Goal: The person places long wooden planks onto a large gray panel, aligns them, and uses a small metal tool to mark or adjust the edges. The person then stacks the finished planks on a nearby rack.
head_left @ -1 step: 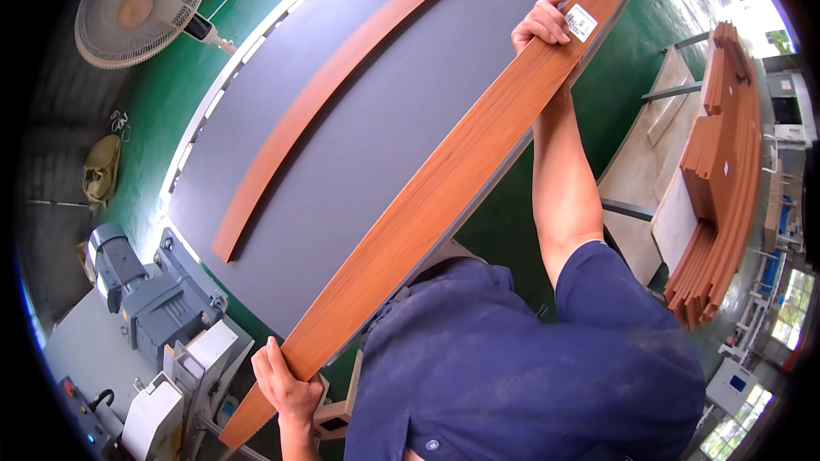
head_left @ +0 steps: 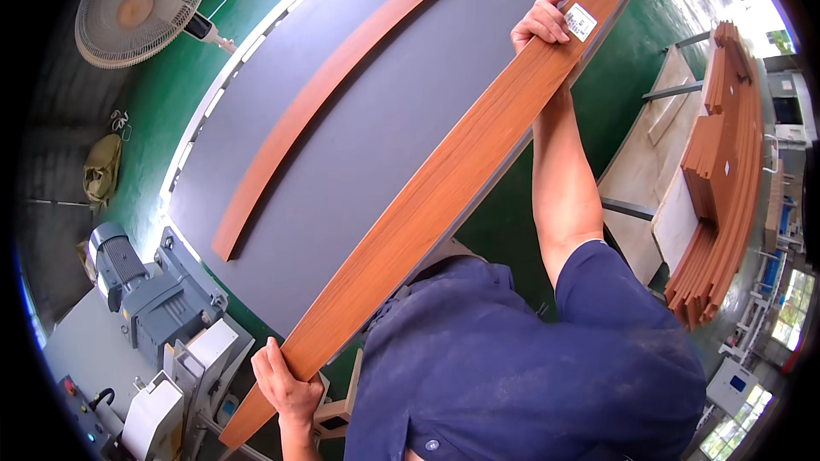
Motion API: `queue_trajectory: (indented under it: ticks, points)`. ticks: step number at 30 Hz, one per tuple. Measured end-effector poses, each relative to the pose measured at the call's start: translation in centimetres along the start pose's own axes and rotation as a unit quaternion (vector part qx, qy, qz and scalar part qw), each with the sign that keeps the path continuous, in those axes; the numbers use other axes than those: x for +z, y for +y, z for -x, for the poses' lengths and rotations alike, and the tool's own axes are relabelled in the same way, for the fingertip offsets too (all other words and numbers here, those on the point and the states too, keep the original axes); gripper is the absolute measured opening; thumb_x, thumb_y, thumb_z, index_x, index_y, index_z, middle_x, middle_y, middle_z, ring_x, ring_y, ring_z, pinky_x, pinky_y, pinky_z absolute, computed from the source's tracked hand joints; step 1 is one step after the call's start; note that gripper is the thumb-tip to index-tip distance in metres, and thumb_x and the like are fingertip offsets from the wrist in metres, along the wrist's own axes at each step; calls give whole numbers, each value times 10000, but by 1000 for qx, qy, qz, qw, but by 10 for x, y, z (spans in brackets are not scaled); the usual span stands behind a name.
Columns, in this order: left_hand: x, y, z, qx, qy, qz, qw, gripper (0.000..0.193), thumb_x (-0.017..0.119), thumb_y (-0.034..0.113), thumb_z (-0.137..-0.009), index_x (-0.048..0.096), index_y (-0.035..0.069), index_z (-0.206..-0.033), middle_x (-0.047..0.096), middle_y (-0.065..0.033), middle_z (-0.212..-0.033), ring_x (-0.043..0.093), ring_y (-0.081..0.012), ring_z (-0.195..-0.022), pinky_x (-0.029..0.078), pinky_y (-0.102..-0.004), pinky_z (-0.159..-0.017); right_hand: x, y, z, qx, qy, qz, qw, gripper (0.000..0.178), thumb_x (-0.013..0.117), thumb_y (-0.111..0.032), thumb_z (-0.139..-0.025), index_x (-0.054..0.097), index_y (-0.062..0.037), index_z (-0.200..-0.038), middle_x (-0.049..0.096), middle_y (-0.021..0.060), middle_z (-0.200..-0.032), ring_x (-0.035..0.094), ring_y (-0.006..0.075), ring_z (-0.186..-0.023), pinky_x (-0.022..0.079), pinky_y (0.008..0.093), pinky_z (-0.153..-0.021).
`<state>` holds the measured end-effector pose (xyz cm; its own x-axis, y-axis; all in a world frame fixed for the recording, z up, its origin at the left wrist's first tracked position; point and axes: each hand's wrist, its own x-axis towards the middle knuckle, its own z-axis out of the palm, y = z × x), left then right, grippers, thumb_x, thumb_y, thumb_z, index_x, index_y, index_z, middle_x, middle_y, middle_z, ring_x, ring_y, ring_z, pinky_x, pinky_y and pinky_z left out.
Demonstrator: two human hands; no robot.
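A long wood-grain board (head_left: 427, 196) slants across the view from lower left to upper right, in front of my body. My left hand (head_left: 288, 382) is closed round the board's lower part, fingers over its far edge. Toward the upper end, my right hand (head_left: 543, 21) grips it, fingers on the top face beside a white label (head_left: 581, 23); the thumb is hidden. Beyond lies a grey tabletop (head_left: 359, 145), with a second wood-grain strip (head_left: 316, 102) resting on it apart from both hands.
A motor (head_left: 158, 299) with machine parts stands at lower left, close to my left hand. A fan (head_left: 141, 4) is at upper left. On the right, a rack (head_left: 653, 137) stands beside stacked brown boards (head_left: 726, 179). The floor (head_left: 145, 154) is green.
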<state>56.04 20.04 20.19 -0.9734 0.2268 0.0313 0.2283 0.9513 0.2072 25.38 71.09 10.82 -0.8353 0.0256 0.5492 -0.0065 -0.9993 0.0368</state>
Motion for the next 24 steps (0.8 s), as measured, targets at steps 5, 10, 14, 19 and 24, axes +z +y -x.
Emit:
queue_trajectory:
  ticks: [5,10,14,19,24]
  points:
    - [-1,9,3,1,19,-22,1000,521,599,23,-703,484,-107,-1194,513,-215,-931,516,-383,-839,437,-455,-774,-4,5,6,-8,-4,-17,1000,399,709,-139,-808,587,5,-1160,506,-13,-729,547,90,-637,470,204,-636]
    - [1,10,11,-1,18,-32,999,522,601,27,-706,484,-106,-1197,511,-211,-922,514,-381,-832,437,-455,-770,-10,11,18,-17,68,-49,996,406,690,-168,-810,600,3,-1168,549,33,-809,577,138,-734,490,249,-730]
    - [8,8,17,-9,11,-26,1000,525,605,15,-699,486,-107,-1196,513,-212,-917,517,-383,-833,440,-454,-765,-17,13,38,-103,205,43,972,347,608,-230,-868,613,-16,-1141,628,104,-948,606,213,-819,513,296,-809]
    - [26,3,27,-25,-19,-11,999,581,629,-6,-685,467,-105,-1234,519,-231,-980,518,-411,-906,441,-467,-819,-39,4,80,-138,388,257,874,445,338,-393,-1000,611,-49,-1073,629,121,-1004,623,215,-881,536,347,-769]
    - [52,-11,43,-55,-44,-7,998,602,641,-47,-652,477,-81,-1230,521,-218,-989,515,-410,-944,432,-478,-849,-44,0,98,-182,530,401,725,419,469,-408,-985,578,-38,-1150,634,110,-1039,630,235,-915,526,372,-795]
